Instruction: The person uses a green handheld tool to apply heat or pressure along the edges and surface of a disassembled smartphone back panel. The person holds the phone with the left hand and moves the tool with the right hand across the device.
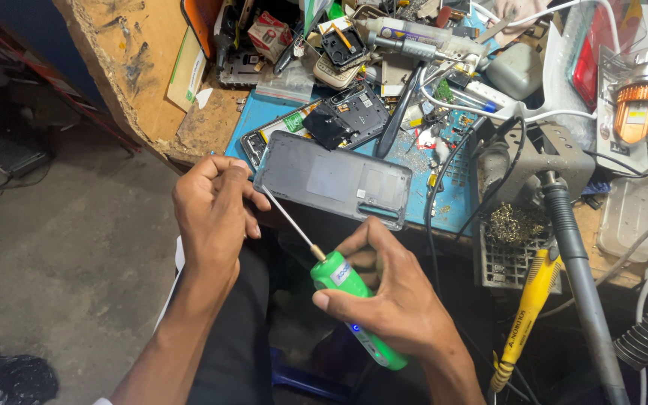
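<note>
The left hand (215,210) pinches the corner of a grey phone back cover (333,180). The right hand (391,292) is wrapped around a green electric screwdriver (354,304), its bit touching the cover's edge.

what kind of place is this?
Likely a phone repair bench: the left hand holds a grey phone back cover, the right hand a green electric screwdriver, with an opened phone and yellow soldering iron nearby.
</note>
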